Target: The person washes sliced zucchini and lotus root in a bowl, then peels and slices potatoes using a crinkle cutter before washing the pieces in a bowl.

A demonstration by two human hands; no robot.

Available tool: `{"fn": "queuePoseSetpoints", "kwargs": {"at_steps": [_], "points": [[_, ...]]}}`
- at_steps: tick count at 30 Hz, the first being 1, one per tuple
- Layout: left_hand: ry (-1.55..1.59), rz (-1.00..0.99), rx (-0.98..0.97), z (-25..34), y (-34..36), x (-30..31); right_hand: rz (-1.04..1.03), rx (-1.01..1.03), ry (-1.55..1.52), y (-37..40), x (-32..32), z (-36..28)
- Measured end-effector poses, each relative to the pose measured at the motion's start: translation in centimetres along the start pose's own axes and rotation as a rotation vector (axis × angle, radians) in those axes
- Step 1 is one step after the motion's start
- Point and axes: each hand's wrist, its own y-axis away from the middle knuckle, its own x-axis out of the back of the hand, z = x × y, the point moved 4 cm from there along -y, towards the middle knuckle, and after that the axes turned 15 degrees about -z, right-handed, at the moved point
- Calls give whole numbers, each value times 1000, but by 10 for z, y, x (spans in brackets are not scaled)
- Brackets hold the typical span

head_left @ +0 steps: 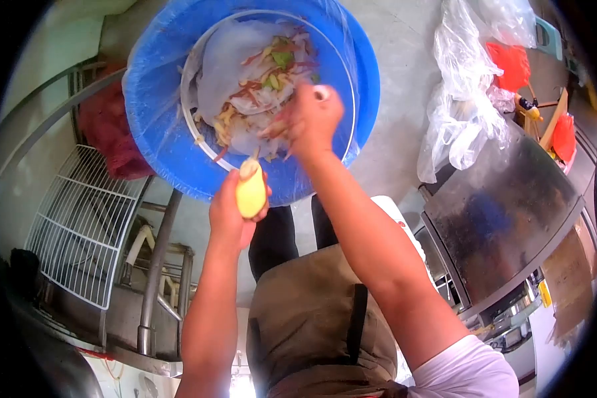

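Observation:
My left hand [229, 207] is wrapped round a mostly peeled yellow potato [251, 196]; a patch of brownish skin shows at its upper end. The potato stands upright at the near rim of a big blue tub [154, 119]. Over the tub's right side, my right hand [317, 118] is closed and slightly blurred. A round white end of a tool [321, 93] sticks out of its fist; I cannot tell the tool's kind. Below the hands lie peelings [245, 109] and scraps in a clear plastic liner, inside a white ring.
On the left are a white wire rack [79, 219], a metal frame [158, 278] and a dark red sack [109, 129]. Clear plastic bags [454, 99] hang at the right, beside a dark metal worktop [504, 212]. My lap is covered in brown cloth [305, 305].

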Motion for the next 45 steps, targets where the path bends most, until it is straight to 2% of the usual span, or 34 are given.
{"fn": "queuePoseSetpoints", "kwargs": {"at_steps": [1,2,3,5,6,9,10,13,17,18,19,24,28,31,32,35,36,39,40,43,44,45], "points": [[-5,-22,23,2,4,1,34,109,13,-7,4,-6],[-47,-51,0,2,5,3,-65,55,-142,-7,4,-2],[-105,-27,-14,4,3,9,-96,-45,-114,0,-5,2],[-214,9,-6,0,2,16,-125,-247,-47,22,-17,4],[-187,-11,-78,-1,2,9,-67,-271,-132,22,-19,8],[-178,-103,-12,0,8,13,60,153,162,-11,10,-8],[-170,-173,13,1,10,19,15,94,-32,-15,10,-8],[-210,-280,-29,3,8,18,-119,14,-176,7,-1,-13],[-69,-74,113,5,-4,5,-112,-123,-249,37,-6,-15],[-11,45,81,3,-4,2,-140,-200,-269,45,-10,-9],[-22,30,52,2,-7,1,-125,-290,-204,55,-17,-10],[-18,-39,-21,0,-4,0,-132,-253,-152,54,-18,2],[-133,15,16,6,1,2,-18,106,205,23,-6,-23],[-215,-5,-25,10,-8,3,-153,-112,-80,17,-12,-15],[-240,0,-24,8,-5,6,-161,-200,-90,26,-17,-8],[-191,2,-23,2,-8,13,-120,-108,59,8,2,3],[-139,-47,43,6,-6,9,13,48,175,5,4,-8],[-263,18,-42,10,-5,7,-150,-172,-170,8,-1,-3],[-245,25,-37,10,-2,10,-175,-215,-115,20,-11,-3],[-212,-57,-31,6,-5,8,5,-17,158,-1,7,4],[-221,-116,-39,8,-2,8,65,204,282,-15,20,6],[-235,-177,-47,10,0,9,16,133,182,-14,18,1]]}}
